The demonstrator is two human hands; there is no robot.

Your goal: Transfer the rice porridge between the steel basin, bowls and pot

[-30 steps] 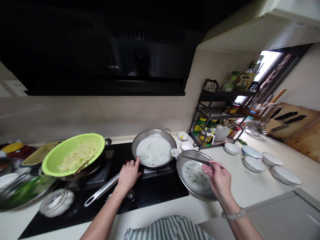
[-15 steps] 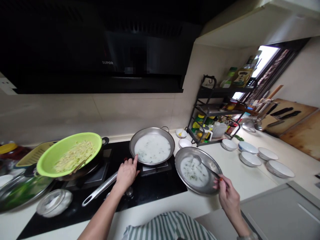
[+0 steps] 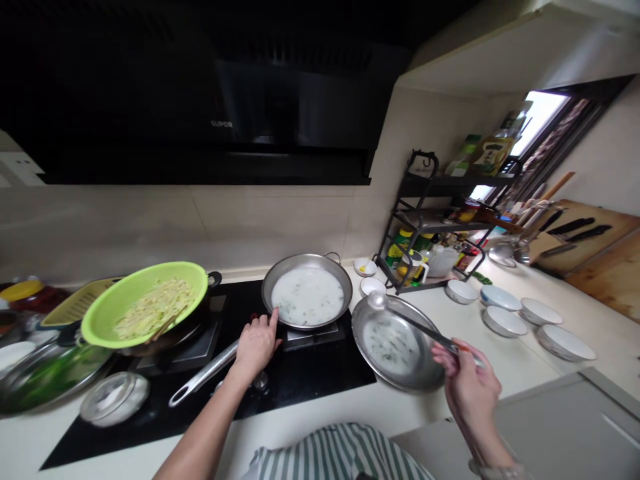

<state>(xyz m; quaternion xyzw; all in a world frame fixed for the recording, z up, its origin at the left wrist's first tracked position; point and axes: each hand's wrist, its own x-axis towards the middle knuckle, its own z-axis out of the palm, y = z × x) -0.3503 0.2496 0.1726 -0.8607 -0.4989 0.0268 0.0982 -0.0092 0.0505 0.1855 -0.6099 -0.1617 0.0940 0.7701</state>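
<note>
My left hand (image 3: pixel 257 345) is closed over the long metal handle of a frying pan (image 3: pixel 267 293), its index finger stretched along to the rim. White liquid (image 3: pixel 307 297) with green bits fills the pan, which stands on the black stove. In my right hand (image 3: pixel 471 380) is the dark handle of a ladle (image 3: pixel 417 325). The ladle's bowl is raised over the far left rim of a metal basin (image 3: pixel 427 371) on the counter. More of the white liquid with green pieces lies low in that basin.
On the left, a green plastic basin (image 3: pixel 97 325) of pale shreds sits over a dark pot. A glass jar (image 3: pixel 115 400) stands near the stove's front edge. Several bowls (image 3: pixel 505 321) and a spice rack (image 3: pixel 425 220) are to the right. A black range hood (image 3: pixel 210 87) hangs above.
The ladle has lifted out of the liquid in the metal basin, up to its far left rim. My right hand has turned and shifted slightly right. My left hand keeps its place on the handle.
</note>
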